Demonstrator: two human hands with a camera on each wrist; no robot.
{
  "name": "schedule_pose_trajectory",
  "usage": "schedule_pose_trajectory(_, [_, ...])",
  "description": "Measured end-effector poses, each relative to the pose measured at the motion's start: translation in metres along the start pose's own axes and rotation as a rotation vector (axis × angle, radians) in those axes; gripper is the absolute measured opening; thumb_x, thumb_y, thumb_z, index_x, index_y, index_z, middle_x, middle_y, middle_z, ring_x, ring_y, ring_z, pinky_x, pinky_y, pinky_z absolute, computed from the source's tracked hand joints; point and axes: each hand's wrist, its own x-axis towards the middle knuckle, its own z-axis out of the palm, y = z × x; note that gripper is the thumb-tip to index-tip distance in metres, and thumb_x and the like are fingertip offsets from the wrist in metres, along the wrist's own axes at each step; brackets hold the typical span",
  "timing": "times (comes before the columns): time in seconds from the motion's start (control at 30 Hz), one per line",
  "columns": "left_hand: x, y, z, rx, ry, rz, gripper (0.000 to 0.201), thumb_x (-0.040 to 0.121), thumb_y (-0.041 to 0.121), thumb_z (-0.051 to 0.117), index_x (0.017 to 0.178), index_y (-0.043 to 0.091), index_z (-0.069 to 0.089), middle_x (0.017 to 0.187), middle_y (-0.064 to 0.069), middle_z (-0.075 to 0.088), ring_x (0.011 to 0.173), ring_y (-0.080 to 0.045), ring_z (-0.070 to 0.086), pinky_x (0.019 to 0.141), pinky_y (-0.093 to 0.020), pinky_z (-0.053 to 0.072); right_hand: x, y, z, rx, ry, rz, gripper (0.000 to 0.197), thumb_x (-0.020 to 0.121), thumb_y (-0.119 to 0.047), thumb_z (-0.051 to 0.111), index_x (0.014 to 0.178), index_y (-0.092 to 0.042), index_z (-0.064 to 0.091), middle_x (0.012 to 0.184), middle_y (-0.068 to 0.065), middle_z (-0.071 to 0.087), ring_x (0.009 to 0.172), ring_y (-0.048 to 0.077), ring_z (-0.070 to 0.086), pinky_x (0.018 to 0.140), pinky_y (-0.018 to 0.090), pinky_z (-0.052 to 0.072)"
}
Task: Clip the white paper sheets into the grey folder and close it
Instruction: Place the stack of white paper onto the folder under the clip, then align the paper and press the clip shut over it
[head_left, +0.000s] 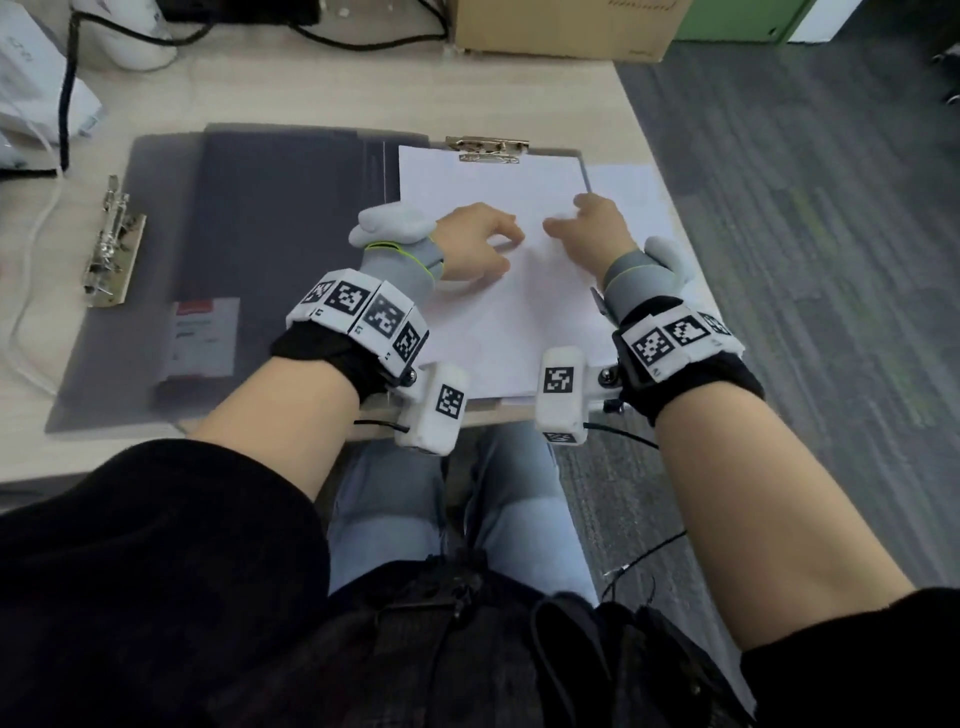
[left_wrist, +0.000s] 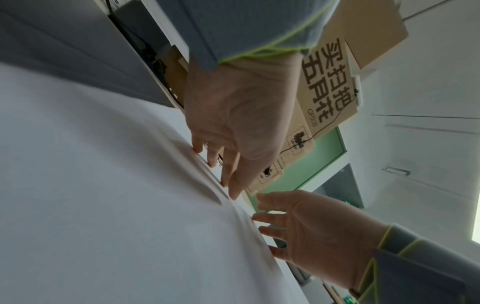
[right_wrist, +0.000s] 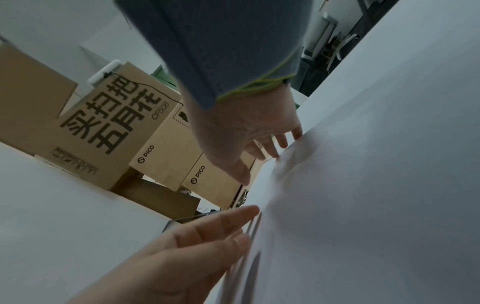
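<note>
The grey folder (head_left: 260, 234) lies open on the desk, with a metal clip (head_left: 488, 149) at the top of its right half. White paper sheets (head_left: 519, 312) lie on that half, their top edge just under the clip. Another white sheet (head_left: 636, 200) sticks out to the right. My left hand (head_left: 480, 236) and right hand (head_left: 587, 223) both rest on the sheets with fingers extended, fingertips touching the paper. In the left wrist view the left hand (left_wrist: 233, 123) presses the paper (left_wrist: 103, 185). The right hand (right_wrist: 246, 139) touches the paper (right_wrist: 363, 185) in the right wrist view.
A second metal clip (head_left: 111, 244) sits at the folder's left edge, and a label (head_left: 200, 335) lies on the left cover. A cardboard box (head_left: 561, 26) and a black cable (head_left: 67, 104) are at the back. The desk's right edge (head_left: 660, 156) runs close to the folder.
</note>
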Motion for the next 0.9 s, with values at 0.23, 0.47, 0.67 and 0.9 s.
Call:
schedule_pose_trajectory(0.23, [-0.019, 0.034, 0.041, -0.002, -0.045, 0.069, 0.047, 0.085, 0.014, 0.057, 0.131, 0.018, 0.053, 0.154, -0.005, 0.03, 0.144, -0.022, 0.025, 0.116, -0.032, 0.021, -0.036, 0.063, -0.016, -0.194, 0.26, 0.204, 0.051, 0.088, -0.022, 0.05, 0.134, -0.003, 0.038, 0.146, 0.016, 0.033, 0.134, 0.032, 0.029, 0.108, 0.036, 0.026])
schedule_pose_trajectory(0.47, [-0.027, 0.048, 0.066, -0.004, -0.063, 0.07, 0.054, 0.085, 0.01, 0.057, 0.135, 0.026, 0.047, 0.158, 0.003, 0.02, 0.149, -0.02, 0.001, 0.119, -0.049, -0.006, -0.059, 0.107, -0.021, -0.154, 0.291, 0.234, 0.058, 0.086, -0.019, 0.057, 0.137, -0.002, 0.035, 0.145, 0.016, 0.033, 0.133, 0.033, 0.03, 0.109, 0.037, 0.027])
schedule_pose_trajectory(0.67, [-0.027, 0.046, 0.068, -0.032, -0.069, 0.073, 0.053, 0.085, 0.01, 0.058, 0.135, 0.027, 0.047, 0.158, 0.006, 0.02, 0.149, -0.017, 0.0, 0.118, -0.047, -0.008, -0.06, 0.11, -0.026, -0.057, 0.317, 0.235, 0.065, 0.081, -0.022, 0.067, 0.136, -0.003, 0.038, 0.144, 0.014, 0.035, 0.134, 0.032, 0.028, 0.113, 0.035, 0.026])
schedule_pose_trajectory(0.9, [-0.026, 0.045, 0.068, -0.042, -0.076, 0.069, 0.054, 0.085, 0.009, 0.057, 0.135, 0.028, 0.047, 0.159, 0.007, 0.018, 0.149, -0.017, -0.001, 0.118, -0.047, -0.01, -0.064, 0.106, -0.023, -0.017, 0.417, 0.208, 0.055, 0.078, -0.014, 0.067, 0.127, -0.013, 0.041, 0.138, 0.006, 0.041, 0.131, 0.026, 0.033, 0.101, 0.036, 0.037])
